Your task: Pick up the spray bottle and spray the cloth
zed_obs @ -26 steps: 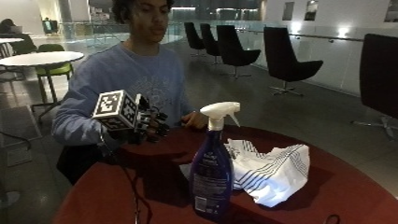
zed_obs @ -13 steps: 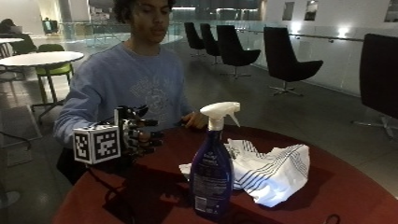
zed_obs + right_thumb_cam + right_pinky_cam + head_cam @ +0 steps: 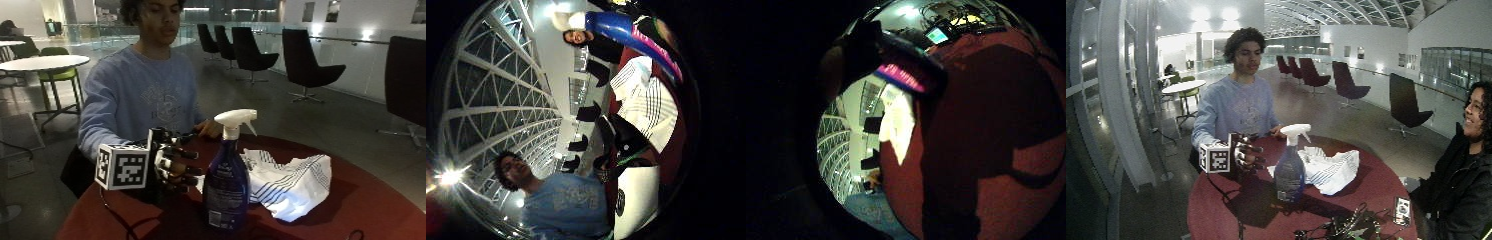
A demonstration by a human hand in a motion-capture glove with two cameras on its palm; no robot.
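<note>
Nothing is held yet: the gloved right hand (image 3: pixel 174 167) is raised beside the spray bottle (image 3: pixel 227 185), fingers spread toward it. The bottle is stood upright near the table's (image 3: pixel 373 210) front edge, the cloth (image 3: pixel 286 180) heaped just behind it, within spraying reach.

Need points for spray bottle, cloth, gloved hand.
spray bottle (image 3: pixel 225 190), outside view, on the blue body.
cloth (image 3: pixel 293 182), outside view, on the striped fabric's middle.
gloved hand (image 3: pixel 174 167), outside view, on the fingers beside the bottle.
</note>
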